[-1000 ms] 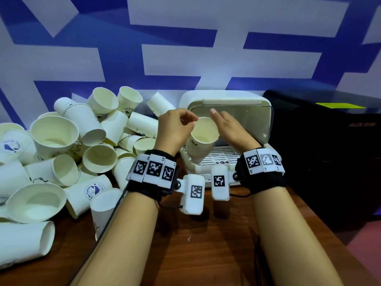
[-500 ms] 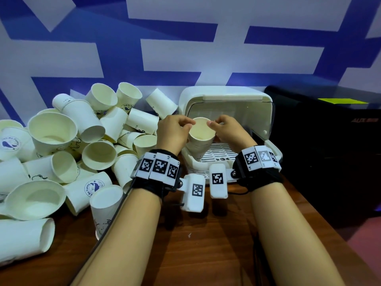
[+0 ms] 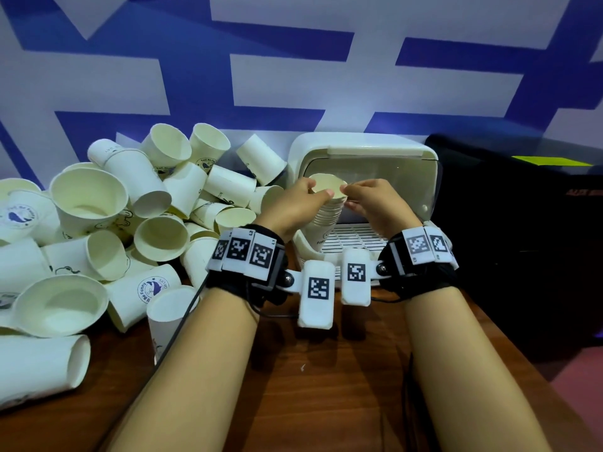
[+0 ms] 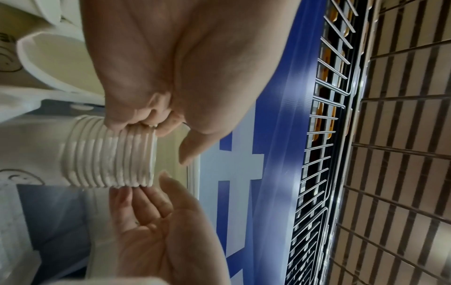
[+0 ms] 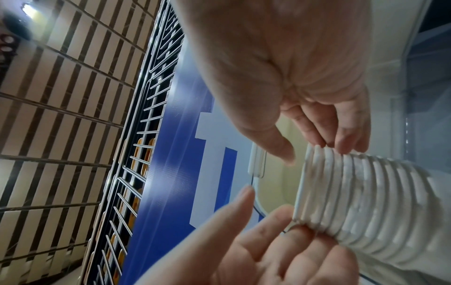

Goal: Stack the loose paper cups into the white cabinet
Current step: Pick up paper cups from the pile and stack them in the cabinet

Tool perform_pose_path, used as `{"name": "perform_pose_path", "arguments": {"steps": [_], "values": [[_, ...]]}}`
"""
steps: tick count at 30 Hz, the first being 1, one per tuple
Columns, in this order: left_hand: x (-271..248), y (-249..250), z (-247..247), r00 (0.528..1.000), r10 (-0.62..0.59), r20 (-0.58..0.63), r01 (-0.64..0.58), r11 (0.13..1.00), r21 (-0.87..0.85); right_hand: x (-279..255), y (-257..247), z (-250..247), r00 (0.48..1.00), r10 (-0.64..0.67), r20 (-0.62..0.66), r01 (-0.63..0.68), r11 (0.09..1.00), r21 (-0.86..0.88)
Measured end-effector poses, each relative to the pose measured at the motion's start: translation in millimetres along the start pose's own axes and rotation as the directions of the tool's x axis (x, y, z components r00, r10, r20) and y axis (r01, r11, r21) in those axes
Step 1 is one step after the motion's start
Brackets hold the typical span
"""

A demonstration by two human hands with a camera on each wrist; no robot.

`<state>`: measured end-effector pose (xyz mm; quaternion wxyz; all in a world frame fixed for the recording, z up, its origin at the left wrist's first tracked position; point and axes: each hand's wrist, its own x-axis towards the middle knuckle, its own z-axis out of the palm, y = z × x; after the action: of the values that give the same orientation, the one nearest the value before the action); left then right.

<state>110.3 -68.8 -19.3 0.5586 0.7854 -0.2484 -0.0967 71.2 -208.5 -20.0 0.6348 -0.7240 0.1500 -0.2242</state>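
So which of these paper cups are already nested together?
The ribbed stack of cups held between both hands at the white cabinet; the pile beside it lies loose.

Cream cup stack (image 3: 327,212), white cabinet (image 3: 362,148), brown wood table (image 3: 342,380), blue-and-white wall (image 3: 293,60), black-and-white checkered wrist tags (image 3: 243,251).
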Motion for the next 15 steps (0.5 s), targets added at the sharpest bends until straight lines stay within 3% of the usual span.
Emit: {"name": "perform_pose_path", "arguments": {"steps": [7,15], "values": [[-1.0,-3.6,12.1,0.996,-0.010,0.089,0.022,0.991,-0.129,-3.3,-3.3,-0.8,1.000,0.013,0.020,-0.014,0.999,0.051],[3.2,-6.2,19.2,0.999,0.006,0.042,0.006,0.964,-0.267,-4.9,-3.8,6.1,0.999,-0.049,-0.006,0.049,0.999,-0.007]]}}
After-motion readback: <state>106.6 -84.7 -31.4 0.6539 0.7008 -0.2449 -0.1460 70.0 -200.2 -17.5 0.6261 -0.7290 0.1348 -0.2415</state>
